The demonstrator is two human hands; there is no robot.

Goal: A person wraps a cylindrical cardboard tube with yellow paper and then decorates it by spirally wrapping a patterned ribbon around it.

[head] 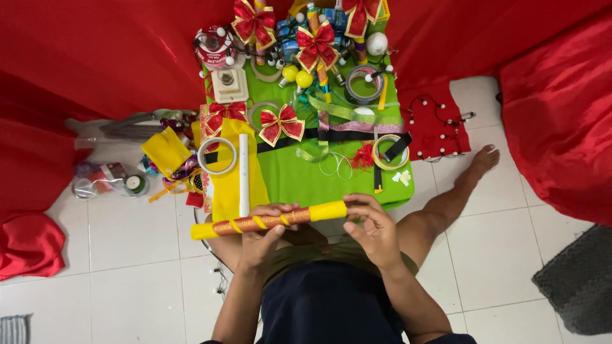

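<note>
Your left hand (262, 237) is clamped around a yellow fabric-covered stick wound with gold-red ribbon (268, 221), held level in front of your lap. Your right hand (373, 230) pinches its yellow right end; fingertips partly hidden behind it. Just beyond your left knuckles, a white tube (243, 175) lies on yellow cloth (224, 185). Farther items blur together.

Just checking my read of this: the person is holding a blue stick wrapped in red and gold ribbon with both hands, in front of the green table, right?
Not quite. The head view shows the stick is yellow, not blue. The rest holds: the left hand and right hand both grip it, red and gold ribbon winds around it, and the green table lies just beyond.
</note>
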